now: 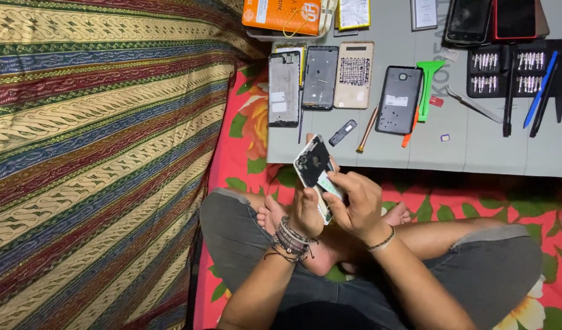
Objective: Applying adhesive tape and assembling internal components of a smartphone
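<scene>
An opened phone body [312, 164] with a dark inner face and white edge is held up over my crossed legs. My left hand [305, 211], with several bead and cord bracelets on the wrist, grips its lower left side. My right hand [357, 205] holds its right side, thumb and fingers pressing on the inner face near a pale green part. Both hands are just in front of the grey work mat [476, 146].
On the mat lie phone frames [284, 88], a dark phone back [400, 99], a green plastic pry tool [427, 85], tweezers [473, 104], a bit set [504, 73], an orange box [282, 15] and more phones [470, 21]. A striped cloth [97, 153] fills the left.
</scene>
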